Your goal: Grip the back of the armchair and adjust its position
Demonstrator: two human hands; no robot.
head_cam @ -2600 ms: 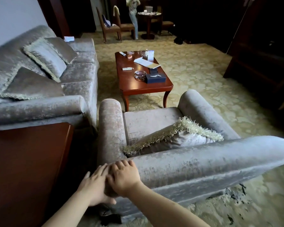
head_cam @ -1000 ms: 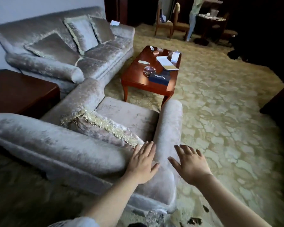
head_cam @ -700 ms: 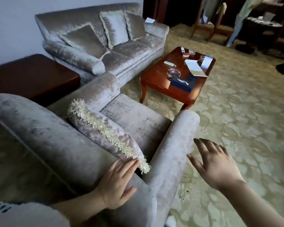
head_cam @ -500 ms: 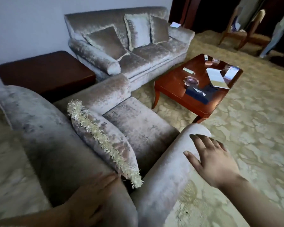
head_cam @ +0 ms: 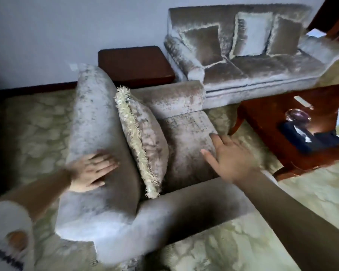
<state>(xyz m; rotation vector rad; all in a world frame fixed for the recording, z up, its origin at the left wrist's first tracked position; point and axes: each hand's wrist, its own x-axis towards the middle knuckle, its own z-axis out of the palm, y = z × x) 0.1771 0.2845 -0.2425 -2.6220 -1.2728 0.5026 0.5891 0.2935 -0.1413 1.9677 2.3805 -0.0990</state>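
Viewpoint has been swung sideways; left hand (head_cam: 90, 171) is laid flat on grey velvet armchair (head_cam: 98, 118) back, right hand (head_cam: 229, 155) open above its near armrest; back not gripped.

One camera on the person's head looks down, close over the armchair (head_cam: 125, 173), facing the sofa (head_cam: 252, 65) and wall.

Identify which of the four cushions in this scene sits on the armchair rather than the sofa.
The fringed cushion, standing on edge against the armchair back near the left hand. The other three lean on the sofa by the wall.
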